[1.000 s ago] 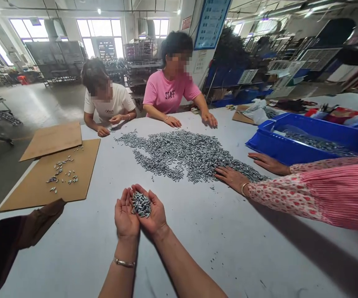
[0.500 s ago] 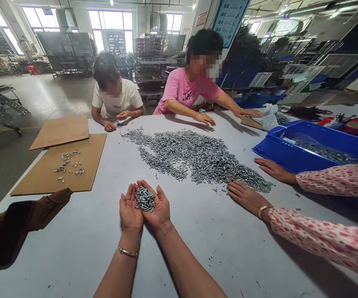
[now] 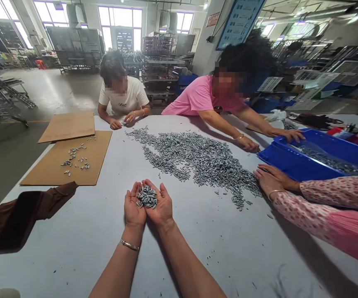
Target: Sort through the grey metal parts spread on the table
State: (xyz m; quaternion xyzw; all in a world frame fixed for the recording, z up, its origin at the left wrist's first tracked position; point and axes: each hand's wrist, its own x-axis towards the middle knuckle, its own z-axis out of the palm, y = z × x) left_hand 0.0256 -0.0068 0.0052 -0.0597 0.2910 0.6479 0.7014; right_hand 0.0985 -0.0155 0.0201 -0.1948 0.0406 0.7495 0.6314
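The left hand (image 3: 133, 205) and right hand (image 3: 162, 205), cupped open, hold metal bits (image 3: 147, 196) near the big pile (image 3: 197, 159). The pile lies on a gray surface (image 3: 104, 236), with bright windows (image 3: 119, 16) behind it.

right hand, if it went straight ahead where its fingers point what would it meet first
Probably the left edge of the spread of small metal pieces on the table, after bare tabletop; the right hand is cupped, so height is unclear.

bare forearms, 1 thin metal bangle (image 3: 129, 245) below left grip (image 3: 134, 207).
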